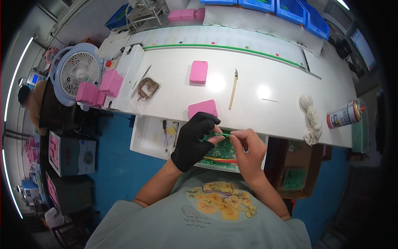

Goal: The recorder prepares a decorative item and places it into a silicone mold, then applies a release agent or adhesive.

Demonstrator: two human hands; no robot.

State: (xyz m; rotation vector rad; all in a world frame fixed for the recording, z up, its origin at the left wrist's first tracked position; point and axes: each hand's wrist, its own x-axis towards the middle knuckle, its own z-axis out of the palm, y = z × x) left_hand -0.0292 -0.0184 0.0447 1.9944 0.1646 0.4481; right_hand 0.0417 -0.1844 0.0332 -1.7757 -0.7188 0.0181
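Observation:
My left hand, in a black glove with bare fingertips showing, is closed on one end of a thin green strip. The bare thumb and forefinger of my right hand pinch the strip's other end. Both hands are over an open white drawer that holds many small green pieces. A tool with a yellow and red handle lies across the drawer below my fingers. Just beyond my left hand, a pink block sits at the table's front edge.
On the white table lie another pink block, a wooden-handled knife, a brown square frame and a white yarn bundle. A spray can stands right; a fan stands left. A cardboard box is below.

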